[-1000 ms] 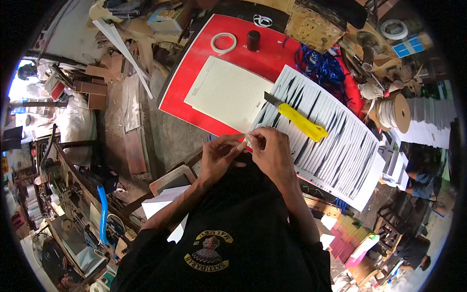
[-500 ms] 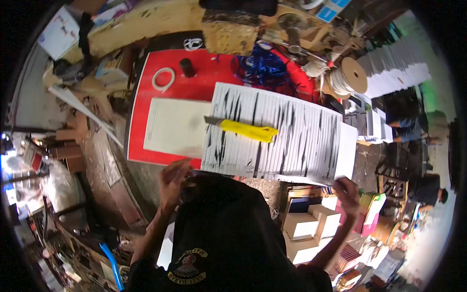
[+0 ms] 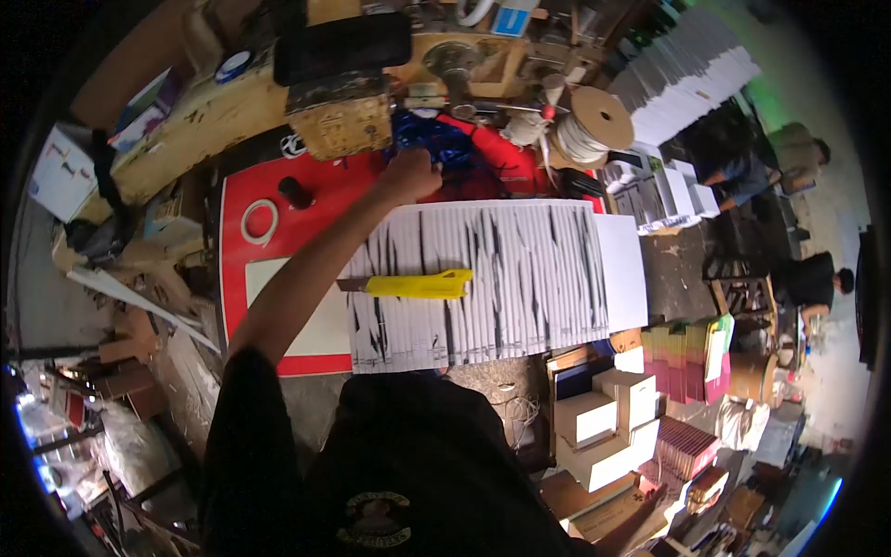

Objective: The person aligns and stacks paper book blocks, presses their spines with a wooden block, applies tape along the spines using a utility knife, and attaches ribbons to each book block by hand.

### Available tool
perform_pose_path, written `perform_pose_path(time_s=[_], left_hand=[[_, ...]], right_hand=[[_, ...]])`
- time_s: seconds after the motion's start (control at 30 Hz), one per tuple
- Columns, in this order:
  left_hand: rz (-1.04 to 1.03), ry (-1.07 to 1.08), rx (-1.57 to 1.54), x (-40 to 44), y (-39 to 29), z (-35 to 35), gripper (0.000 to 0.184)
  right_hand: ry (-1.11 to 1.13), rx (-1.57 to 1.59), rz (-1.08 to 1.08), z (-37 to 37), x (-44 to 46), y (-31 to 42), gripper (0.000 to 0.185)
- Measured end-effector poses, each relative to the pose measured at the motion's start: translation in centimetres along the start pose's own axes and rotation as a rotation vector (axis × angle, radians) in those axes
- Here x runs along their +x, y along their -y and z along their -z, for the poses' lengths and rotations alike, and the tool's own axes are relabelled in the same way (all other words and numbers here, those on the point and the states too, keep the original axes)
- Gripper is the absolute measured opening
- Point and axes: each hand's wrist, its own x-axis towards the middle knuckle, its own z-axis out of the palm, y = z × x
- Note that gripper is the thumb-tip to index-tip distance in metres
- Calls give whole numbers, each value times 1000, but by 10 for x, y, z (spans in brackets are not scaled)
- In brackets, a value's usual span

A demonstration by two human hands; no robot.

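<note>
My left hand (image 3: 413, 176), fingers curled closed, is stretched across the red board (image 3: 239, 311) to the edge of a bundle of shiny blue ribbon (image 3: 436, 135). What it holds, if anything, is hidden. Beneath my left forearm lies a pale ruled sheet (image 3: 316, 339). Beside it is a wide stack of white paper pieces with black streaks (image 3: 529, 278). A yellow utility knife (image 3: 418, 284) rests on top, blade out to the left. Low on the right, near a cardboard box, is my right hand (image 3: 652, 509); its fingers are unclear.
A roll of tape (image 3: 259, 222) and a dark cylinder (image 3: 295, 192) sit on the red board. A heavy block (image 3: 342, 125) and a cord spool (image 3: 594, 125) stand at the back. Cartons (image 3: 608, 418) are stacked at right. Two other people are in the right background.
My left hand has moved from the near edge of the board up to the blue ribbon. My right hand has left the stack's near corner and dropped lower right. The view has shifted.
</note>
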Motion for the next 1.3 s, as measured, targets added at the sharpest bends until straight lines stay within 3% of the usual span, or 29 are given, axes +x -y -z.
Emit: perform_pose_path(time_s=[0.03,0.1,0.13,0.17,0.23,0.3,0.33,0.37,0.4,0.43,0.47,0.5,0.53,0.57,0.6,0.63,0.67,0.73,0.9,1.0,1.03,1.07,1.2,1.3], left_hand=[[68,64,110,34,7,-19,54],[415,181,-181,69,12,-28,48],[392,171,-171,86,29,-54,48],[440,-73,-176,107,53,-92,40],[467,-319,-181,127,71,-99,33],[403,-347,0,118,74,-101,26],[243,-263,-16,95,49,-74,26],[79,-172,-50,71,22,-46,27],[-76,-76,-97,45,-7,-15,27],[-118,-78,-50,25,-24,1,25],[-161,-81,-4,4,-40,16,23],[-169,-69,2,-18,-53,28,23],[-259,-176,-181,-39,-65,40,20],[-349,-283,-365,-58,-74,49,17],[-356,-281,-357,-75,-80,54,17],[-381,-213,-417,-90,-85,58,19],[-405,-144,-476,-104,-91,62,23],[-342,-69,-580,-127,-110,66,24],[-411,-85,-539,-151,-125,53,19],[-558,-95,-536,-154,-123,41,23],[-548,-30,-484,-155,-127,41,23],[-574,-11,-498,-153,-129,38,23],[-489,-25,-290,-143,-122,47,19],[-426,23,-163,-129,-92,49,16]], right_hand=[[0,17,-14,-4,-13,-7,13],[-7,39,-22,-12,-34,-14,12],[-17,60,-15,-15,-43,-15,12],[-26,79,1,-17,-50,-13,12],[-31,133,73,-19,-59,-9,11],[-4,209,269,-16,-65,-7,11],[36,233,424,-17,-66,-2,11],[62,37,629,-17,-88,40,16],[118,-45,296,-22,-111,74,18],[57,-168,353,-40,-155,144,27],[184,-9,288,-57,-167,170,25],[186,-50,338,-80,-173,193,25],[254,-93,400,-97,-189,231,24],[301,78,458,-123,-201,258,23],[394,41,431,-139,-215,293,25],[454,155,652,-162,-223,306,23],[512,174,595,-169,-257,356,20],[640,369,949,-195,-282,393,16],[685,731,801,-229,-309,439,20],[828,529,653,-235,-293,449,21],[835,573,846,-250,-284,446,16],[883,560,902,-263,-273,442,14],[821,623,866,-255,-256,457,22],[567,609,989,-252,-238,458,18]])
